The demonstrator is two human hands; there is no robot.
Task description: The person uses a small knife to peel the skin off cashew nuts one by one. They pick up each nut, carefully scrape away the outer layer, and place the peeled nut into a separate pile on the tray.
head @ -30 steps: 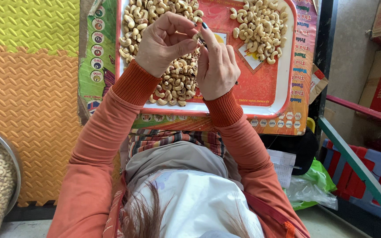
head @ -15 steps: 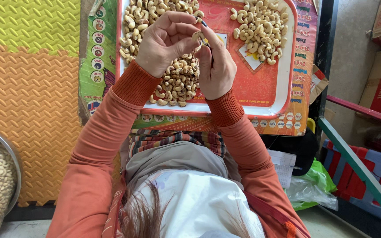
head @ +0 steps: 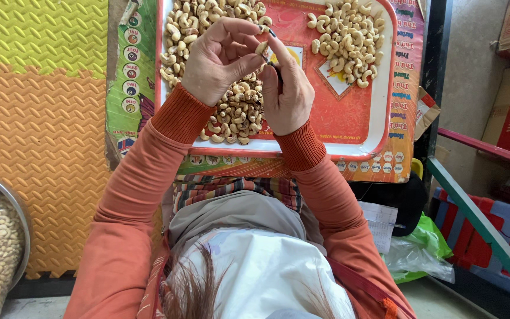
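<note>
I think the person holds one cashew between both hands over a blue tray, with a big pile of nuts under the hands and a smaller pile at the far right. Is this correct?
Not quite: the tray is red with a white rim, not blue, as the head view shows. The rest holds: the left hand and the right hand pinch one cashew above the big pile, and the smaller pile lies at the far right.

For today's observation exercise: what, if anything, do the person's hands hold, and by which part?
A single cashew nut, pinched at its sides between the left hand fingertips and the right hand fingertips, above the red tray. A dark tool may be in the right grip; unclear.
</note>
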